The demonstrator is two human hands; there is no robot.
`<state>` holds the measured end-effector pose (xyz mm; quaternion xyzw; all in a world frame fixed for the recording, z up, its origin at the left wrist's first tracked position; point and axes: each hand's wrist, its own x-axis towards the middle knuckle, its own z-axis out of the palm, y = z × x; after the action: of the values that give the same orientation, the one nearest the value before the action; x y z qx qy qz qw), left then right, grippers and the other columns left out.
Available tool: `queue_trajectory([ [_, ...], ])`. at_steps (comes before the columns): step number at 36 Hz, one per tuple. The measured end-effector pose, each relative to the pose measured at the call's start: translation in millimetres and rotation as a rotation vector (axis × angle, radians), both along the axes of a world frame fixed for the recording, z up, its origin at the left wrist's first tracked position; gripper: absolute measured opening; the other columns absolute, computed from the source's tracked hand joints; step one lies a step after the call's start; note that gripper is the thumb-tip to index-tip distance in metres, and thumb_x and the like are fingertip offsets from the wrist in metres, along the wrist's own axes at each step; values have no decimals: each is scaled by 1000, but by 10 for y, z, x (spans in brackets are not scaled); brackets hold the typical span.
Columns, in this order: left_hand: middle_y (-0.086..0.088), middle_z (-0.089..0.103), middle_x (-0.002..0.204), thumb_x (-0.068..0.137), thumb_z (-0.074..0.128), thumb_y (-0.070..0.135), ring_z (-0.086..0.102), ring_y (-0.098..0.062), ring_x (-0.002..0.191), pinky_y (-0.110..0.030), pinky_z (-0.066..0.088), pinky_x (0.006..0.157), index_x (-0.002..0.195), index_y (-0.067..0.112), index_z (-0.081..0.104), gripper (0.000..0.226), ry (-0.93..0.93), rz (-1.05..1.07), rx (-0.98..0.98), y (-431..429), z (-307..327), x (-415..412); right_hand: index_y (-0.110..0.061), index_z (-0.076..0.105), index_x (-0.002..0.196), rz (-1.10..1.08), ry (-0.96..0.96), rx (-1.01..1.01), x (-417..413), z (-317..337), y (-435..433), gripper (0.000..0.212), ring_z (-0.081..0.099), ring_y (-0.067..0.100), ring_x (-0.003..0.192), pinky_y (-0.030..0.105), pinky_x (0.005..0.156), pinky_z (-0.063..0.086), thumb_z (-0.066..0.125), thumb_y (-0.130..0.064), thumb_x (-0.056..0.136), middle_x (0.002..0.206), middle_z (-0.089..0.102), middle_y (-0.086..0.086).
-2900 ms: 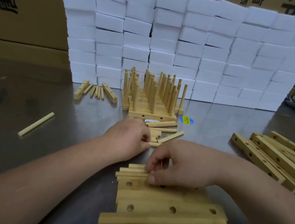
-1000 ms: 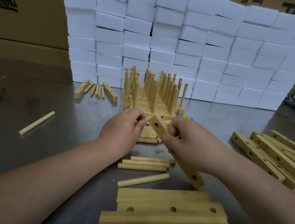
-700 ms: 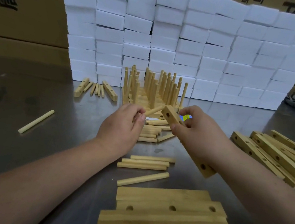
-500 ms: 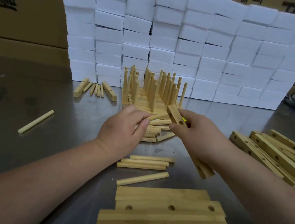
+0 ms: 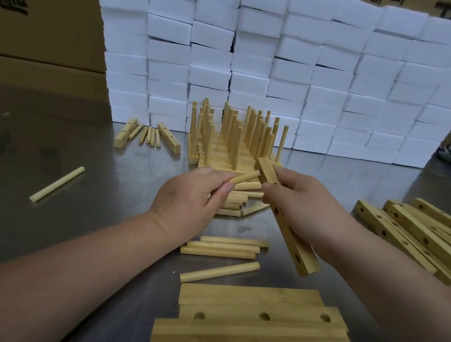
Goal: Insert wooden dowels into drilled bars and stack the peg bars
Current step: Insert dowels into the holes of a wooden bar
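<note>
My right hand (image 5: 300,207) grips a drilled wooden bar (image 5: 296,249) near its far end, holding it tilted above the steel table. My left hand (image 5: 191,200) pinches a wooden dowel (image 5: 246,177) whose tip touches the side of the bar's far end. Behind the hands stands the stack of finished peg bars (image 5: 231,142) with dowels pointing up. Loose dowels (image 5: 222,250) lie on the table below the hands, and more (image 5: 236,201) lie partly hidden under my left hand.
Drilled bars (image 5: 425,242) are piled at the right, and more bars (image 5: 255,323) lie at the near edge. One dowel (image 5: 57,184) lies alone at the left. Bars and dowels (image 5: 148,135) sit at the back left before a wall of white foam blocks (image 5: 291,64).
My right hand has lifted a bar off the near pile and my left hand has picked up a dowel. Both have risen and moved away from me, and the dowel's tip now meets the bar's far end.
</note>
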<state>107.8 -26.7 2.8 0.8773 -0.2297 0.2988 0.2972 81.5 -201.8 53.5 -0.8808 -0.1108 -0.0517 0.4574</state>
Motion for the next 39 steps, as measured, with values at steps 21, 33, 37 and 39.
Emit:
queue_trajectory([
  [21,-3,57,72,94,37,31,56,-24,65,-33,43,52,108,16,67,37,-64,4,146,-12,118,-115,-56,52,82,54,-31,-2,1,-10,-21,35,48,-8,51,3,49,35,42,-24,94,56,58,-21],
  [33,-5,57,71,90,42,28,55,-25,65,-29,37,52,103,12,69,34,-79,2,206,31,193,-85,-39,38,140,33,-24,-53,7,-59,-41,45,47,-11,52,0,51,35,41,-29,96,72,56,-10],
  [37,-2,60,74,93,44,29,56,-22,70,-36,46,58,101,15,69,29,-52,-21,82,19,175,-77,-39,51,108,38,-36,-13,-10,-35,-55,20,45,-8,50,1,50,34,41,-26,96,66,54,-11],
  [39,1,59,73,94,48,26,55,-20,71,-36,46,59,99,17,69,23,-28,-30,35,14,173,-68,-37,52,104,38,-44,-5,-21,-29,-60,17,45,-8,50,1,51,34,41,-26,96,66,54,-10],
])
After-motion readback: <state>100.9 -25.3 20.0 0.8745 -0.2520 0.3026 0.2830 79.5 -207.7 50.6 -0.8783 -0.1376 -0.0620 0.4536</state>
